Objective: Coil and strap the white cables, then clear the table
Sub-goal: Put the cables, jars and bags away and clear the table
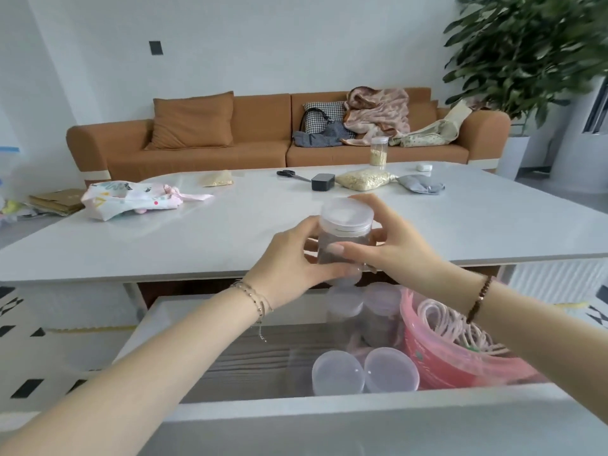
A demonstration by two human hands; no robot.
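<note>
Both my hands hold a clear plastic jar [345,225] with a clear lid and dark contents, over the near edge of the white table [230,232]. My left hand [292,261] grips its left side and bottom. My right hand [391,238] wraps its right side, thumb across the front. Below them a drawer [296,409] stands pulled out. It holds several lidded clear jars [365,370] and a pink basket [460,360] with coiled pale cables [454,327] in it.
On the table lie a patterned cloth bag [131,199], scissors [291,175], a black box [323,181], two bags of pale grains [363,178], a grain jar [378,151], a grey pouch [422,184] and a small white case [423,167]. An orange sofa [230,139] stands behind.
</note>
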